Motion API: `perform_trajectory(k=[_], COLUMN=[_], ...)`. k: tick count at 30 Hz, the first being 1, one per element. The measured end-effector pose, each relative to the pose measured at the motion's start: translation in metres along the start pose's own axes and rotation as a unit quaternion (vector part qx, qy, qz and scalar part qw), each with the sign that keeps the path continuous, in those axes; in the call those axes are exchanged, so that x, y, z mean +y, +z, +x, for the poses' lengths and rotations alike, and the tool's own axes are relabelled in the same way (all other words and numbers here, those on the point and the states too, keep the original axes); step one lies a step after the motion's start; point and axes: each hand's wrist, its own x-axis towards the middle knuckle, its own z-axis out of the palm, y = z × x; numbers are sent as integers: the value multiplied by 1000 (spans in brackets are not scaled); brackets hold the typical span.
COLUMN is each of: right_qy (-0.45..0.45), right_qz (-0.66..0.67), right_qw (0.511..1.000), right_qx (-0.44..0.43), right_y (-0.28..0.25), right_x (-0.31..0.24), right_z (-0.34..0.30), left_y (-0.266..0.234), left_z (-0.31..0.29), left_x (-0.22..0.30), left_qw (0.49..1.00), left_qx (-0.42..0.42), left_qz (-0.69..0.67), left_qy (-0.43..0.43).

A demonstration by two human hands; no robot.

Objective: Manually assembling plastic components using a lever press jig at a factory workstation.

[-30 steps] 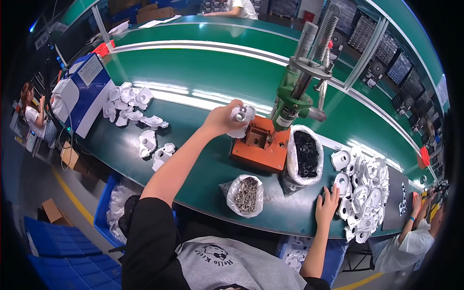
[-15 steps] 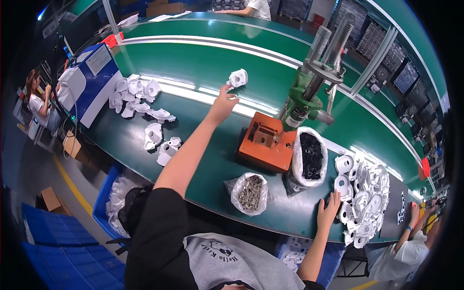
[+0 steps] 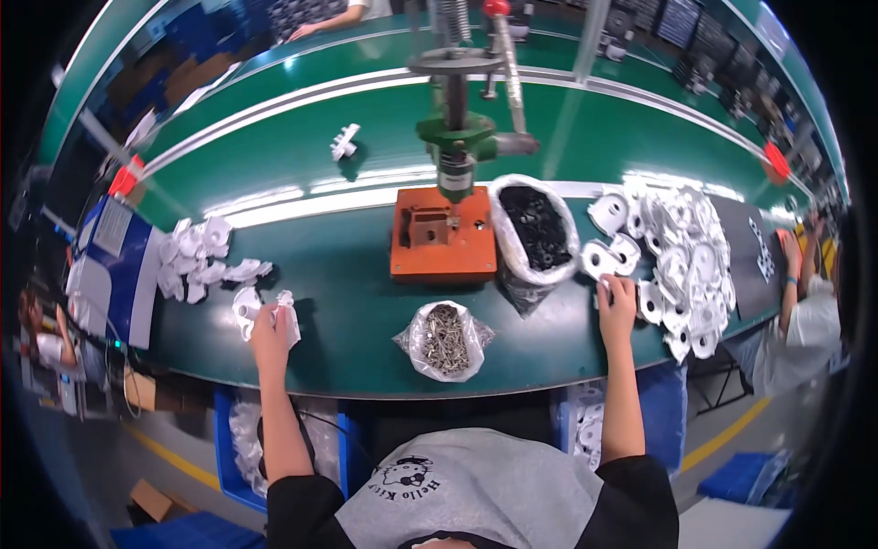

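Observation:
At the table's left side, my left hand [image 3: 269,340] is closed on a white plastic part [image 3: 293,322]. Right beside it lies a second white plastic part [image 3: 245,309]. My right hand [image 3: 618,306] pinches a round white plastic cover [image 3: 599,260] at the left edge of a big heap of such covers [image 3: 686,261]. Its fingertips are partly hidden by the cover. Between my hands stand a green hand press [image 3: 455,151] with an orange base [image 3: 443,265] and an open bag of small metal pins [image 3: 445,343].
A bag of black small parts [image 3: 535,229] stands right of the press. More white parts [image 3: 192,252] lie beside a blue-and-white machine [image 3: 112,265]. One white part [image 3: 344,144] rests on the green conveyor belt [image 3: 274,156]. Co-workers sit at the right and across the belt.
My left hand has come back from the belt, leaving a white part there, and now grips another on the table. My right hand has taken hold of a cover. The view has turned right.

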Motion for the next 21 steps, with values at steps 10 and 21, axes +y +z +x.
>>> perform_trajectory(k=[10,21], right_qy=[126,165], right_qz=[438,643], right_qw=[890,718], right_qx=[11,-210], right_y=[-18,-3], right_x=[-65,-215], right_z=[-18,-37], left_y=[28,5], left_z=[-46,-109], left_x=[147,202], left_qw=[703,582], left_qx=[-234,-347], left_qz=[-664,-730], left_qy=[95,95])
